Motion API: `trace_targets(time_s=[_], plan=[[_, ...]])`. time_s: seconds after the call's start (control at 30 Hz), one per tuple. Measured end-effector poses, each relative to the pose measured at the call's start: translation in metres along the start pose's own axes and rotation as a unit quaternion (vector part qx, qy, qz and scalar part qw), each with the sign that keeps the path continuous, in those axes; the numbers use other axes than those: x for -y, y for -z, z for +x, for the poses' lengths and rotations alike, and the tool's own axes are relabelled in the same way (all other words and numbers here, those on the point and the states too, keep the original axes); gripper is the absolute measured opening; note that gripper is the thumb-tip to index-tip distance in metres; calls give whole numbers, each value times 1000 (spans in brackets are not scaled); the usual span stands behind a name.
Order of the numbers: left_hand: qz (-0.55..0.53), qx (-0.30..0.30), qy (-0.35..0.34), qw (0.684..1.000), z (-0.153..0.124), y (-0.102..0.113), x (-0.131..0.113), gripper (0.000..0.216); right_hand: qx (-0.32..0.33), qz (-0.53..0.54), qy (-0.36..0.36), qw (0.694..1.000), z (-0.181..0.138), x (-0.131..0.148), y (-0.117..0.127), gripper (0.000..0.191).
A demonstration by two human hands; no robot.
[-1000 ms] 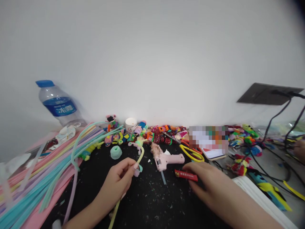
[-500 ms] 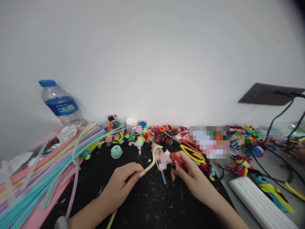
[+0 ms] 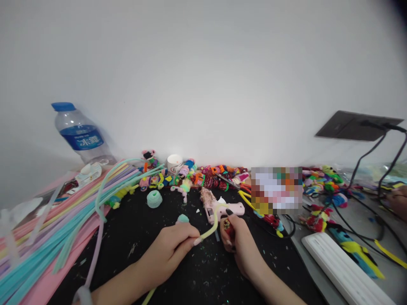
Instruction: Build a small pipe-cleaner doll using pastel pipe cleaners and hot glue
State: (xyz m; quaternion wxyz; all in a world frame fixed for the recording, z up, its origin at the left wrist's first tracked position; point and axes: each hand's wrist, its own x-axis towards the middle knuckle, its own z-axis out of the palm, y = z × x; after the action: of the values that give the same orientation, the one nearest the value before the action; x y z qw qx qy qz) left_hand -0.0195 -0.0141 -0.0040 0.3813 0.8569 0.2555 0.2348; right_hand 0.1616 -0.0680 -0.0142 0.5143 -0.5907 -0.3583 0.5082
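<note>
My left hand (image 3: 173,250) is closed on a pale yellow pipe cleaner (image 3: 212,224), whose free end curves up and to the right. A small teal fuzzy piece (image 3: 182,218) peeks out just above its knuckles. My right hand (image 3: 239,243) is closed around a small red lighter (image 3: 227,225), held upright right beside the pipe cleaner's tip. Both hands hover over a black mat (image 3: 197,275) speckled with scraps. A pink glue gun (image 3: 219,207) lies just beyond them.
A heap of pastel pipe cleaners (image 3: 57,224) lies at left by a water bottle (image 3: 83,136). Small colourful fuzzy figures (image 3: 190,180), a teal coil (image 3: 154,198), a white cup (image 3: 174,163) and scissors (image 3: 251,197) line the wall. A white box (image 3: 343,271), cables and another person's hand (image 3: 397,199) are at right.
My right hand picked up the red lighter from the mat and brought it left, upright, next to the pipe cleaner. My left hand shifted right with the pipe cleaner.
</note>
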Motion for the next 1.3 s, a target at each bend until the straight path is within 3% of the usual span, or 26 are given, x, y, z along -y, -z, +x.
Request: trace_targets(time_s=[0.3,0.57,1.1,1.3], plan=[[-7,9,10,1000,2,-2,-6,22,-9,-74,30,997,4,-4,0,46],[-17,39,22,999,3,-3,-7,22,0,-77,48,996,3,-4,0,44],[-25,32,26,999,2,-3,-7,23,11,-66,14,998,3,1,-1,49],[-22,38,29,999,2,-3,-9,25,16,-90,31,995,3,2,0,41]])
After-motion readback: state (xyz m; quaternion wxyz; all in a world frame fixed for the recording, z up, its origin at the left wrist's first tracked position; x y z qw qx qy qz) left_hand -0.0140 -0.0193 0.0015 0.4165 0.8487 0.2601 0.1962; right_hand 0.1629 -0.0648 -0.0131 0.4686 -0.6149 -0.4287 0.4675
